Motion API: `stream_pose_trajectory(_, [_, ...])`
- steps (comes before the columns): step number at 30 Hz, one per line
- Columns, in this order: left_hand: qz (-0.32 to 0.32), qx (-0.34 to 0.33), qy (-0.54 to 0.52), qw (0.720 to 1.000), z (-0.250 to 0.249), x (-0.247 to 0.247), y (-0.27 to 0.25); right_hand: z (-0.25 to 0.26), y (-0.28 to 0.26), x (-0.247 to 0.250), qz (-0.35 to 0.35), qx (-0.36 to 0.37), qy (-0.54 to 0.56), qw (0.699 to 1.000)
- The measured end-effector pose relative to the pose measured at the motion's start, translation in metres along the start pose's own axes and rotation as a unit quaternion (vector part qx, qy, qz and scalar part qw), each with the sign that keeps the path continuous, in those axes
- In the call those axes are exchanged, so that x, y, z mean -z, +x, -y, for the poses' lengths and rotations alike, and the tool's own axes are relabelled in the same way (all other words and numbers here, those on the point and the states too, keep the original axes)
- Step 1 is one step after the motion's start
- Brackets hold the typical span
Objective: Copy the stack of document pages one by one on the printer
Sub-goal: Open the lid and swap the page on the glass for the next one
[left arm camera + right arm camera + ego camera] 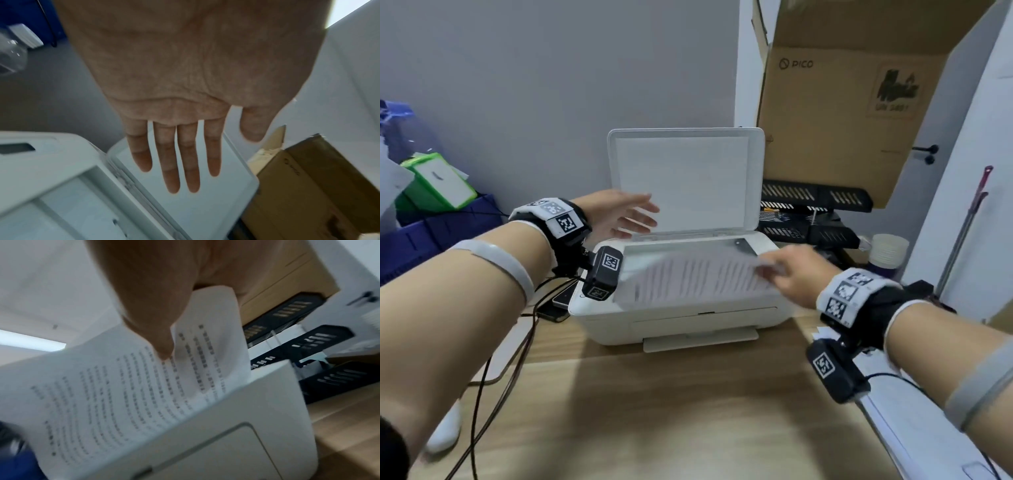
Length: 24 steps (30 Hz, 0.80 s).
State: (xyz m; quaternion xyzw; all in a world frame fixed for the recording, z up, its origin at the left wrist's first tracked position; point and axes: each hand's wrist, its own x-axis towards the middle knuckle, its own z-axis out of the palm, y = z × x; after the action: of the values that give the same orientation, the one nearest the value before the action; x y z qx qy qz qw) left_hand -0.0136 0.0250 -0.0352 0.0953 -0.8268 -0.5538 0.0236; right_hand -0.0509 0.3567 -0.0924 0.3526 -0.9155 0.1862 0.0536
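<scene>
Up close, the right hand (796, 275) pinches the printed sheet (688, 277) by one corner above the printer (678, 322). The left hand (619, 214) hovers flat and empty. Held so, the sheet may land skewed or crease.
</scene>
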Motion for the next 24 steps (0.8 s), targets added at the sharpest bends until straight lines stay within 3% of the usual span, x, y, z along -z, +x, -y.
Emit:
stream_pose_trajectory(3, [0.081, -0.02, -0.098, 0.992, -0.013, -0.027, -0.012, -0.023, -0.024, 0.038, -0.142, -0.077, 0.067, 0.985])
stream_pose_trajectory(5, [0.101, -0.045, -0.116, 0.987, -0.028, -0.06, -0.02, -0.042, -0.047, 0.062, -0.175, -0.133, 0.088, 0.972])
stream_pose_trajectory(10, [0.059, -0.114, -0.008, 0.992, -0.057, -0.168, -0.018, -0.089, -0.125, 0.093, -0.144, -0.265, 0.082, 0.95])
stream_pose_trajectory(13, [0.087, -0.112, 0.043, 0.989, -0.061, -0.236, -0.011, -0.124, -0.172, 0.093, -0.103, -0.356, 0.036, 0.928])
stream_pose_trajectory(18, [0.078, -0.138, 0.188, 0.969, -0.052, -0.332, -0.001, -0.164, -0.232, 0.074, -0.022, -0.442, -0.018, 0.897])
stream_pose_trajectory(21, [0.12, -0.101, 0.192, 0.969, -0.048, -0.363, -0.001, -0.177, -0.247, 0.059, 0.006, -0.462, -0.025, 0.887])
stream_pose_trajectory(24, [0.115, -0.113, 0.228, 0.96, -0.052, -0.365, 0.002, -0.185, -0.25, 0.044, 0.008, -0.472, -0.02, 0.881])
